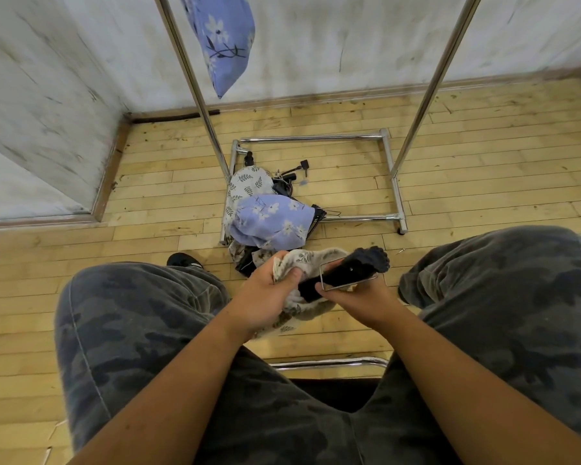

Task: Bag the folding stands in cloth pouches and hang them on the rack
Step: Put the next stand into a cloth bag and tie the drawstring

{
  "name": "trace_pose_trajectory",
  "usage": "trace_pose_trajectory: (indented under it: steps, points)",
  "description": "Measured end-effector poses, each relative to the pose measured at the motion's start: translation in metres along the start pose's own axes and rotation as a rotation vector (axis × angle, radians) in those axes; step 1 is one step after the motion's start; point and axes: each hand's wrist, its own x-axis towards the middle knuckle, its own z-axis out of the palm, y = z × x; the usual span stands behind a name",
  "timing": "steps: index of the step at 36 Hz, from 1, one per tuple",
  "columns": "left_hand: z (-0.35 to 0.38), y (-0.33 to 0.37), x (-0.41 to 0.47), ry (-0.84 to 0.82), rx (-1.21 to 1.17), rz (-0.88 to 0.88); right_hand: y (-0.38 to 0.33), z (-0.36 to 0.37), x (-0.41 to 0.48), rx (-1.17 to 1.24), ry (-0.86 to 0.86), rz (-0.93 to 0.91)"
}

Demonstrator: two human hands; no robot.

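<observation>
Between my knees I hold a black folding stand point(349, 270) with a metal wire loop, its lower end inside a cream leaf-print cloth pouch point(307, 307). My left hand point(269, 293) pinches the pouch's opening. My right hand point(359, 297) grips the stand from below. A blue floral pouch point(220, 38) hangs from the chrome rack point(195, 82) at top. On the floor by the rack's base lie a blue floral pouch point(272, 223), a white leaf-print pouch point(249, 186) and black stands point(284, 182).
The rack's chrome base frame point(391, 182) sits on the wooden floor ahead, its second upright point(430, 85) at right. White walls meet in a corner at left. I sit on a chair with a chrome bar point(329, 363) below my hands.
</observation>
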Motion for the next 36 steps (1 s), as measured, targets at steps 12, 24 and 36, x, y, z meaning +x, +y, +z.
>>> trace_pose_trajectory:
  steps: [12, 24, 36]
  points:
    - [0.002, 0.005, 0.0, -0.014, -0.197, -0.065, -0.001, 0.0, 0.0, -0.305, -0.025, 0.038]
    - [0.002, -0.007, 0.006, 0.102, 0.03, 0.016, -0.004, 0.002, 0.0, -0.479, 0.113, -0.008]
    - [-0.003, -0.015, 0.009, 0.242, 0.108, -0.021, 0.009, -0.002, 0.005, -0.588, 0.109, -0.042]
